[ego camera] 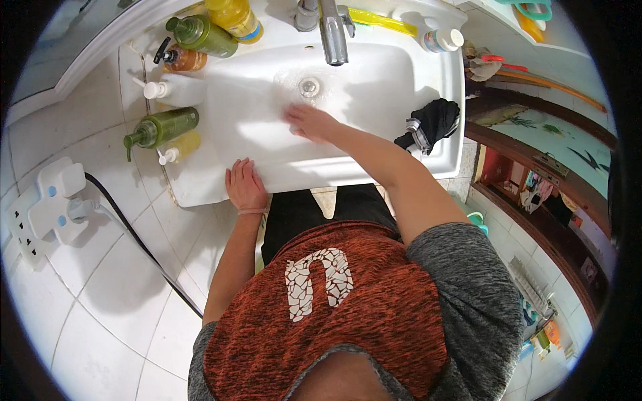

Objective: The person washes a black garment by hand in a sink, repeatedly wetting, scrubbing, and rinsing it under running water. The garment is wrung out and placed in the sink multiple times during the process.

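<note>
My right hand is over the basin of the white ceramic sink, just below the metal drain. Its fingers are blurred, and I cannot tell whether they hold something. On the near left rim rests my left hand, palm down with its fingers a little apart and nothing in it. Some water lies around the drain. The chrome faucet reaches out over the basin from the back. A bunched black cloth with grey-striped edging lies on the sink's right rim.
Along the left rim stand a green pump bottle, a white pump bottle and an amber pump bottle. Behind the basin are a yellow toothbrush-like strip and a white-capped bottle. A plug adapter with cables is on the left wall.
</note>
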`<state>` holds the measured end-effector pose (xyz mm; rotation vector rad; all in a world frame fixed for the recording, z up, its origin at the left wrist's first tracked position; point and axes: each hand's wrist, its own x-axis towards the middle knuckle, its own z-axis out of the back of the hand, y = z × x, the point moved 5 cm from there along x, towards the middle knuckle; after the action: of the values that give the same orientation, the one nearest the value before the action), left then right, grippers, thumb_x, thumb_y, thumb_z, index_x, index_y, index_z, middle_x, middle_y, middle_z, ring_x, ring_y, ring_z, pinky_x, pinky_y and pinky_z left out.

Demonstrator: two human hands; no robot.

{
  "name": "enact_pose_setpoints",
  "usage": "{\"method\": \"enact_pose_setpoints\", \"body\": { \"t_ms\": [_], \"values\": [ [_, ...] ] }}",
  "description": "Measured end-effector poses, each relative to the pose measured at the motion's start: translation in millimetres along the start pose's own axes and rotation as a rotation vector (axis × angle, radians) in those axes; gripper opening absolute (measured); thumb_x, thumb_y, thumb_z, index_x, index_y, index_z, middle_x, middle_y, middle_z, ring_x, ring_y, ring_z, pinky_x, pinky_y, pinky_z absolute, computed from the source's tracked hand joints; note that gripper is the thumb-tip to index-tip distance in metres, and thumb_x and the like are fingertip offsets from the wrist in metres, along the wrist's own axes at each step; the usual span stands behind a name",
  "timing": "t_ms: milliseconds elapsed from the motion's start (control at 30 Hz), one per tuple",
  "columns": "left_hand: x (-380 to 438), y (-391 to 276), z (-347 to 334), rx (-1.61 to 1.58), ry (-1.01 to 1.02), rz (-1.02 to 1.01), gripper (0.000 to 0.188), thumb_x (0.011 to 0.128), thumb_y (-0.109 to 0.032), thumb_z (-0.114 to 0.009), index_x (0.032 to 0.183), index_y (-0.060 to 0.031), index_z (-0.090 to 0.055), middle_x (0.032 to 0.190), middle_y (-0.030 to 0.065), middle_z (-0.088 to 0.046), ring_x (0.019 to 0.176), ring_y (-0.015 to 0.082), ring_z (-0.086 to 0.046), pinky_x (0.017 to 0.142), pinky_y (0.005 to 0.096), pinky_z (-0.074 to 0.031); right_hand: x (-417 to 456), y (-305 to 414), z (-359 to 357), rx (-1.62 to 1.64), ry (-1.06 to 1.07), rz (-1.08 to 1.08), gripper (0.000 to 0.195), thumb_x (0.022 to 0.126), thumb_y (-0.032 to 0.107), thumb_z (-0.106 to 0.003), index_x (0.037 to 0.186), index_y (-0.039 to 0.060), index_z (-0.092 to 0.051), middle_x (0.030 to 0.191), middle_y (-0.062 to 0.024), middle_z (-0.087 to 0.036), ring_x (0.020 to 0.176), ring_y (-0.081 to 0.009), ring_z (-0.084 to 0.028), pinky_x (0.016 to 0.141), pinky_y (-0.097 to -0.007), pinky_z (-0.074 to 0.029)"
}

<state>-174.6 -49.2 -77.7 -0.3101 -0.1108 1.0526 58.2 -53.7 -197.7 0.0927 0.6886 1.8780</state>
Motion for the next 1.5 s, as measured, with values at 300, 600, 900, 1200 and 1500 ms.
{"method": "enact_pose_setpoints", "body": {
  "t_ms": [300, 600, 900, 1200, 1500],
  "values": [
    [-2, 1, -3, 0.003, 0.001, 0.000, 0.024, 0.090, -0.016, -0.049, 0.110, -0.0092, -0.061, 0.121, 0.0061, -0.060, 0.123, 0.0261, -0.051, 0.110, 0.0478, -0.029, -86, -50, 11, -0.143, -0.026, -0.609, 0.067, 0.094, 0.036, -0.051, 0.151, 0.0117, -0.026, 0.157, -0.0142, -0.022, 0.146, -0.0293, -0.019, 0.119, -0.0453, -0.013],
    [-4, 4, -5, 0.052, -0.016, -0.028, 0.023, 0.091, -0.018, -0.049, 0.108, -0.0099, -0.061, 0.120, 0.0052, -0.061, 0.122, 0.0241, -0.051, 0.110, 0.0464, -0.030, -153, -4, 13, 0.131, 0.122, -0.565, 0.037, 0.097, 0.030, -0.045, 0.122, 0.0060, -0.058, 0.138, -0.0141, -0.051, 0.128, -0.0322, -0.047, 0.107, -0.0427, -0.038],
    [-3, 1, -6, 0.071, 0.044, -0.021, 0.027, 0.092, -0.020, -0.047, 0.113, -0.0109, -0.062, 0.124, 0.0034, -0.061, 0.125, 0.0236, -0.049, 0.113, 0.0463, -0.025, -185, 22, 37, 0.124, -0.277, -0.601, 0.034, 0.098, 0.028, -0.041, 0.105, 0.0046, -0.065, 0.114, -0.0129, -0.066, 0.111, -0.0276, -0.059, 0.098, -0.0390, -0.044],
    [0, 4, -12, 0.134, 0.153, -0.048, 0.032, 0.094, -0.021, -0.044, 0.120, -0.0097, -0.060, 0.131, 0.0038, -0.059, 0.130, 0.0236, -0.046, 0.115, 0.0477, -0.022, -184, 19, 39, 0.184, -0.287, -0.609, 0.033, 0.097, 0.027, -0.042, 0.102, 0.0039, -0.065, 0.110, -0.0157, -0.066, 0.108, -0.0310, -0.059, 0.096, -0.0413, -0.045],
    [6, 4, -18, 0.193, 0.240, -0.186, 0.035, 0.094, -0.022, -0.043, 0.124, -0.0095, -0.058, 0.134, 0.0061, -0.057, 0.130, 0.0234, -0.046, 0.114, 0.0471, -0.023, -181, 20, 43, 0.132, -0.241, -0.602, 0.033, 0.097, 0.027, -0.042, 0.100, 0.0043, -0.066, 0.110, -0.0119, -0.067, 0.105, -0.0269, -0.061, 0.096, -0.0390, -0.046]
  ]
}}
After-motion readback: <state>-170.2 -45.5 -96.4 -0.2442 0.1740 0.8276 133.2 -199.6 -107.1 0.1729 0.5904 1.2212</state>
